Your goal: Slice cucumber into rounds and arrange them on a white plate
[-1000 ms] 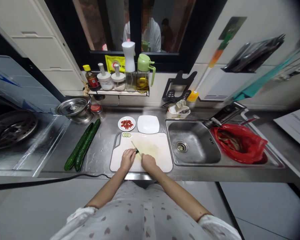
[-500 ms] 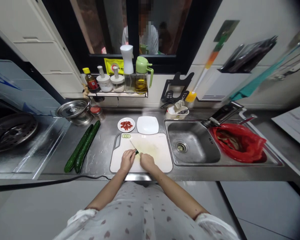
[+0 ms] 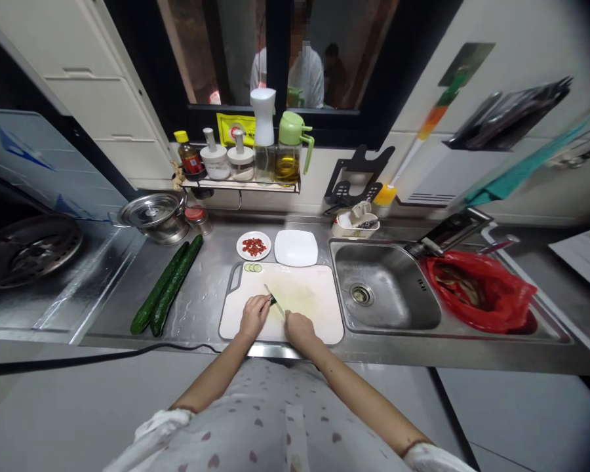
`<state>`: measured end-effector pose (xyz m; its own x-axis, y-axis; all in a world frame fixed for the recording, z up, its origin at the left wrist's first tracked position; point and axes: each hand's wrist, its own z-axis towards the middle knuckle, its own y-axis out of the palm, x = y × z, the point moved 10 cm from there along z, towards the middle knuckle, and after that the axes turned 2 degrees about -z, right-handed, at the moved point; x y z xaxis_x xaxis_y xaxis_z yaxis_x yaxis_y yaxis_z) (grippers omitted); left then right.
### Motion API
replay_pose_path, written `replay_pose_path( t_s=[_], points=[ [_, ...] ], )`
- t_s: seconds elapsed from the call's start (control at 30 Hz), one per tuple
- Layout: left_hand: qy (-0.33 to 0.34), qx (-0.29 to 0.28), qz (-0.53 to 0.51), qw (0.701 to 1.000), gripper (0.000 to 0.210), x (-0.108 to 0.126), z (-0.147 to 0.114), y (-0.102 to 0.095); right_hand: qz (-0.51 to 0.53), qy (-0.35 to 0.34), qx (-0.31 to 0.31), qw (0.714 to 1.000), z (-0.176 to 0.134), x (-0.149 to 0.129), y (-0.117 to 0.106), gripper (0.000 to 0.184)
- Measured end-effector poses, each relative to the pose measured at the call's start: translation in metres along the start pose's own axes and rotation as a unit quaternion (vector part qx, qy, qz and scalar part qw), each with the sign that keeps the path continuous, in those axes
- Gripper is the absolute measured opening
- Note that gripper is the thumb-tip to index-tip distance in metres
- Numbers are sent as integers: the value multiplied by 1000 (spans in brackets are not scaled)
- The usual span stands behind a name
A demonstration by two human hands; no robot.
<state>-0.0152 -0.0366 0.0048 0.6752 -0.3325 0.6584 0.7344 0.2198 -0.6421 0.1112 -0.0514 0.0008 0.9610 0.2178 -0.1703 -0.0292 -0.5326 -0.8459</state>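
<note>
On the white cutting board point(image 3: 319, 318), my left hand point(image 3: 254, 317) is closed around a short dark-green cucumber piece point(image 3: 273, 299); most of the piece is hidden by the fingers. A knife point(image 3: 278, 305) is in my right hand point(image 3: 301, 330), fingers wrapped round its handle. Its thin blade points away to the left and lies right beside the cucumber piece; whether it cuts into it I cannot tell. Several pale cucumber slices point(image 3: 252, 268) lie at the board's far left corner. Two whole cucumbers point(image 3: 176, 283) rest on the steel counter to the left.
Behind the board stand a small plate point(image 3: 240, 247) of chopped red pieces and a white square plate point(image 3: 295, 248). The sink point(image 3: 388, 295) is at right, with a red plastic bag point(image 3: 509, 295) beyond. A lidded pot point(image 3: 155, 216) and a seasoning shelf point(image 3: 255, 187) stand behind.
The camera view has shifted slightly, so the scene sits further right. My right hand and the knife have moved a little right and nearer my body. My left hand keeps its grip on the cucumber piece.
</note>
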Motion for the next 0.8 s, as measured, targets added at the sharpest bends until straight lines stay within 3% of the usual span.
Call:
replay_pose_path(
  t_s=[0.43,0.8],
  points=[
    [8,5,5,1000,25,3,0,-3,16,-6,35,999,26,-18,-18,30],
    [6,8,-3,1000,25,1,-1,-1,14,7,25,1000,14,-13,-15,31]
  ],
)
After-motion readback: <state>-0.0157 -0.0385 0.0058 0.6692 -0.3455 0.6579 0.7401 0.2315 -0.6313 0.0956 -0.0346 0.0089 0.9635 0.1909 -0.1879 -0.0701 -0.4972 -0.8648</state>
